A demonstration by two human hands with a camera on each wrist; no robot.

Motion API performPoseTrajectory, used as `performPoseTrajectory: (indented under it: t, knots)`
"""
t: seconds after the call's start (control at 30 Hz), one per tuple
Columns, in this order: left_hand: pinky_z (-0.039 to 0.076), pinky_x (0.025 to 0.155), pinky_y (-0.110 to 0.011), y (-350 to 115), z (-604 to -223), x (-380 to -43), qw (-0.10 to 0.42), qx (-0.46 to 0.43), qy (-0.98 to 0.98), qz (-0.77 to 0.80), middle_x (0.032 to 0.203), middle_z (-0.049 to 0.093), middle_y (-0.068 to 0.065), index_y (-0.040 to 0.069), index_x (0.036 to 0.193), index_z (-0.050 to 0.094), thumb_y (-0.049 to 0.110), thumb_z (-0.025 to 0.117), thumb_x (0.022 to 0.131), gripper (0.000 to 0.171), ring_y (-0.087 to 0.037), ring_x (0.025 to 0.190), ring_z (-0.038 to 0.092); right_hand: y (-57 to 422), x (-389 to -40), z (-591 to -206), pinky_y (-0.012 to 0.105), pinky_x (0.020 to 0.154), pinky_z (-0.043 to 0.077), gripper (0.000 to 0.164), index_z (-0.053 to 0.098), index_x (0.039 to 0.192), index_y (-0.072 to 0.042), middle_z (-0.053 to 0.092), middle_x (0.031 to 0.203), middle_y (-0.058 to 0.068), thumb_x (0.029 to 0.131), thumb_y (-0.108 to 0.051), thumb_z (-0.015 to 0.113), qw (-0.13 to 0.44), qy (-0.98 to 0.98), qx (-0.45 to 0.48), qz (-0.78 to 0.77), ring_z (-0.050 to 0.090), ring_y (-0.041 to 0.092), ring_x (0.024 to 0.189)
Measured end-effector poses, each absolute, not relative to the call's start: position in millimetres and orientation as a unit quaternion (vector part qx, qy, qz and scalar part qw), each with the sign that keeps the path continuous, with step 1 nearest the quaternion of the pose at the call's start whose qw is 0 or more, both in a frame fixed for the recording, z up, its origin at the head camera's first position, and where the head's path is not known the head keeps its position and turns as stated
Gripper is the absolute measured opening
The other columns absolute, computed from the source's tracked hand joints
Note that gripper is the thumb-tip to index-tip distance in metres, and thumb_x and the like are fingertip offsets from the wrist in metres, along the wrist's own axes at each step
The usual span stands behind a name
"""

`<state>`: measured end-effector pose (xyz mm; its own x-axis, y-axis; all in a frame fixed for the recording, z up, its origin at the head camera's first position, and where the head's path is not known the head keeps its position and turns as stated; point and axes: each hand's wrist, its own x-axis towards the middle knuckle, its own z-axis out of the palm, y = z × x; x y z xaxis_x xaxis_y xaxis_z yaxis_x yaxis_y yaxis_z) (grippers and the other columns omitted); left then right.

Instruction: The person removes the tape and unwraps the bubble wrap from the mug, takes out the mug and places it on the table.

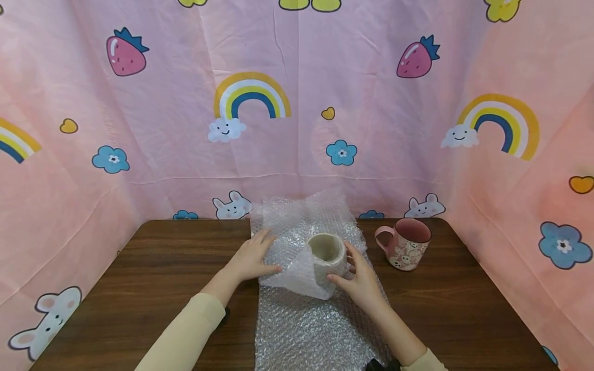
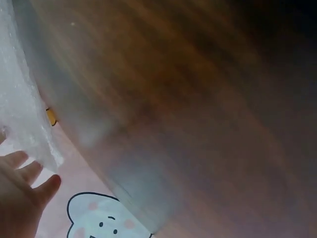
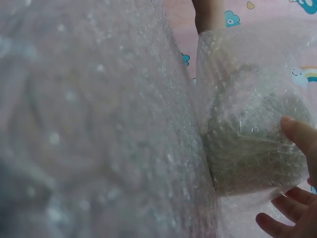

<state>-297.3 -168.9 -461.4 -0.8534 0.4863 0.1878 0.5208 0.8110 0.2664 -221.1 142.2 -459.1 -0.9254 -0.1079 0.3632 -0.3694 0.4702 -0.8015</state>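
Note:
A cream-coloured cup stands upright on a long sheet of bubble wrap, with a folded flap of the wrap around its front and left side. My right hand holds the cup from the right through the wrap, thumb in front and fingers round the far side. In the right wrist view, the cup shows through the clear bubbles. Left of the cup, my left hand lies with fingers spread at the wrap's left edge. The left wrist view has its fingertips close against hanging wrap.
A pink mug with a pale printed pattern stands to the right of the wrap, handle toward it. The dark wooden table runs back to a pink patterned curtain, and the far end of the wrap rises against the curtain.

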Motion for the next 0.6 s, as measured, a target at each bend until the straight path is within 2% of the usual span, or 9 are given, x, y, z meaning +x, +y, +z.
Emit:
performPoseTrajectory:
  t: [0.1, 0.3, 0.6]
  knots:
    - [0.02, 0.107, -0.059, -169.3, -461.8, -297.0, 0.017, -0.25, -0.953, -0.172, 0.156, 0.015, -0.02, 0.004, 0.149, 0.032, 0.06, 0.068, 0.079, 0.096, -0.04, 0.14, 0.018, 142.5, -221.2, -458.7, 0.051, 0.091, 0.046, 0.091, 0.033, 0.148, -0.011, 0.044, 0.142, 0.015, 0.074, -0.022, 0.084, 0.132, -0.847, 0.142, 0.494, 0.051, 0.036, 0.12]
    - [0.017, 0.106, -0.063, -169.6, -464.1, -298.3, -0.043, -0.234, -0.953, -0.189, 0.155, 0.013, -0.023, 0.003, 0.15, 0.029, 0.055, 0.07, 0.079, 0.097, -0.041, 0.141, 0.014, 143.0, -220.8, -458.8, 0.051, 0.092, 0.046, 0.091, 0.034, 0.148, -0.014, 0.046, 0.141, 0.013, 0.073, -0.023, 0.085, 0.129, -0.848, 0.142, 0.493, 0.051, 0.033, 0.121]
    - [0.011, 0.106, -0.066, -165.3, -465.5, -299.1, -0.104, -0.213, -0.956, -0.17, 0.156, 0.008, -0.023, 0.005, 0.152, 0.025, 0.051, 0.07, 0.08, 0.096, -0.041, 0.142, 0.006, 146.5, -222.0, -457.6, 0.05, 0.093, 0.045, 0.09, 0.035, 0.148, -0.015, 0.046, 0.141, 0.01, 0.074, -0.027, 0.085, 0.118, -0.851, 0.145, 0.49, 0.05, 0.031, 0.122]
